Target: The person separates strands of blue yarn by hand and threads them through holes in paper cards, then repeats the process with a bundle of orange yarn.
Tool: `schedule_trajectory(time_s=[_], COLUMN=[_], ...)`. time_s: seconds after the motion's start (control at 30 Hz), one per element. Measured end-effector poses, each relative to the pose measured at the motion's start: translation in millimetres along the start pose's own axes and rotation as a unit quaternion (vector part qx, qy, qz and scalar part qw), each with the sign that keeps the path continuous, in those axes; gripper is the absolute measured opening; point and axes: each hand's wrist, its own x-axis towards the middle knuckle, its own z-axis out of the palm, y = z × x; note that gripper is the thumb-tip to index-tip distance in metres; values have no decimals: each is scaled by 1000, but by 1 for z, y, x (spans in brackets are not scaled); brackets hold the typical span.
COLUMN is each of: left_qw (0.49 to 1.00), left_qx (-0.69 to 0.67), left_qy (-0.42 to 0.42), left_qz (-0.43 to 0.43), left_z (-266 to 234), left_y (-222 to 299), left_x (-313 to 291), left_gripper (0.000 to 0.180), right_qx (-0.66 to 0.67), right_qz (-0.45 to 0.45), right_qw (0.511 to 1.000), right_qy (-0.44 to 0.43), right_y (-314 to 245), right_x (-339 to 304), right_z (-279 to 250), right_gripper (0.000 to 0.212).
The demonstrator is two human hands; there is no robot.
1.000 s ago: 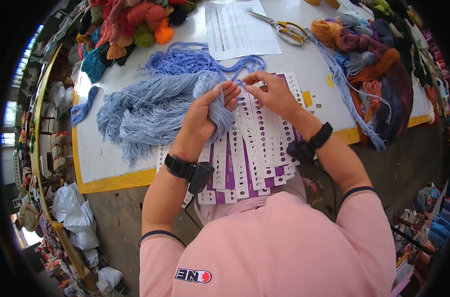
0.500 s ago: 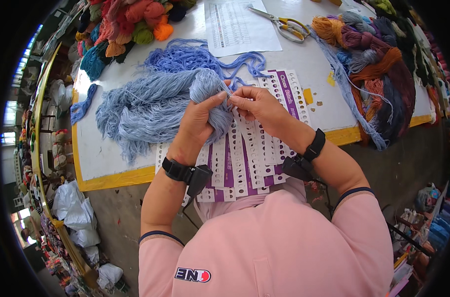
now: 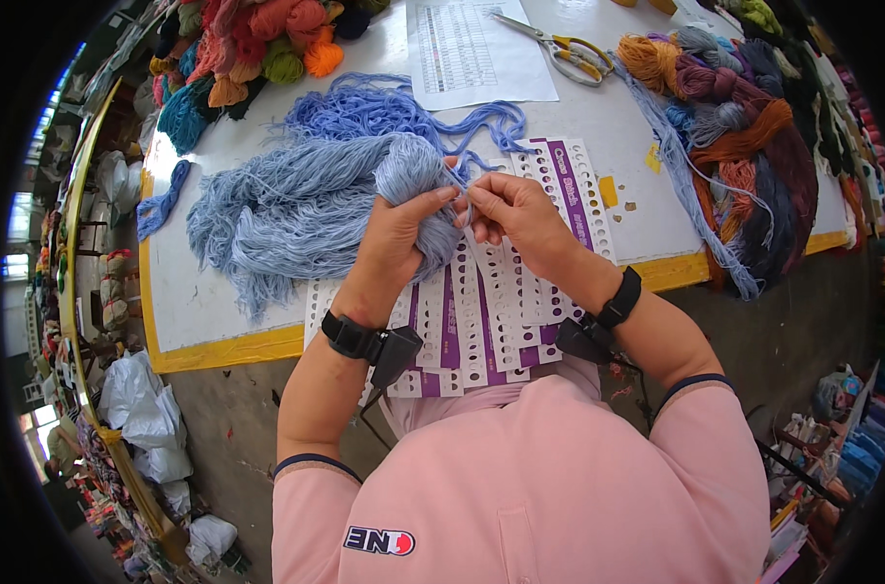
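Note:
A large light-blue hank of thread lies on the table. My left hand is closed round its bunched right end, thumb on top. Just beside it, my right hand pinches thin light-blue strands drawn off that end, its fingertips a small gap from the left thumb. Beneath both hands, overlapping white and purple cards with punched holes spread over the table edge and my lap. Behind the hank, a periwinkle-blue skein trails loose strands toward the cards.
Yellow-handled scissors lie at the back right of a printed sheet. Multicoloured skeins pile up at the back left, and more skeins lie at the right. Yellow tape lines the table's front edge. A small blue bundle sits far left.
My right hand has shifted slightly right, widening the gap between its fingertips and my left thumb. The left hand keeps its hold on the hank.

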Motion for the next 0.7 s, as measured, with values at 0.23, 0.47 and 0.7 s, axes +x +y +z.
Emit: schedule_trajectory(time_s=[0.23,0.47,0.7], left_qw=[999,999,999], left_qx=[9,34,28], left_qy=[28,34,12], left_qz=[15,27,21], left_z=[6,2,4], left_y=[-1,-2,0], left_x=[-3,-3,-1], left_gripper=[41,39,42], right_qx=[-52,19,97], right_qz=[-8,-6,-9], right_qw=[999,999,995], right_qy=[12,40,5], right_y=[-4,-2,-2], right_x=[-5,-5,-6], right_z=[5,1,0], right_gripper=[19,16,8])
